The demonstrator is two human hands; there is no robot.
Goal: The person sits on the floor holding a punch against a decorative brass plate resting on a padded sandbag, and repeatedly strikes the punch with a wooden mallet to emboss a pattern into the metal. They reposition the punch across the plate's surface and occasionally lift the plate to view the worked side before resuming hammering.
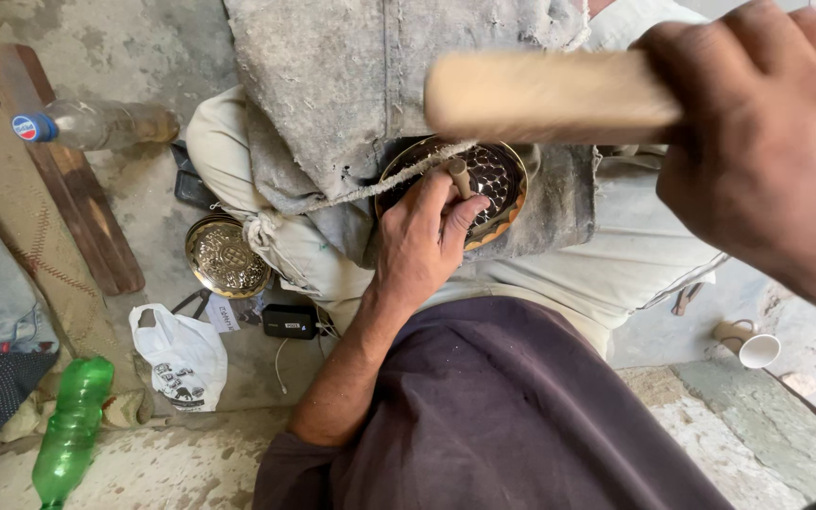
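My right hand (769,142) is raised close to the camera and grips the handle of a pale wooden mallet (550,94), held above my lap. My left hand (422,236) rests on a round brass plate (498,175) with a dark embossed pattern, fingers pinching a small metal punch (460,177) upright on its surface. The plate lies on a grey cloth pad (351,85) across my crossed legs, and a twisted cord (370,189) runs over the plate's rim.
A second embossed brass plate (226,257) lies on the concrete floor by my knee. Around it are a white plastic bag (183,357), a small black box (290,321), a green bottle (73,430), a clear bottle (96,123), a wooden plank (68,179) and a white cup (757,349).
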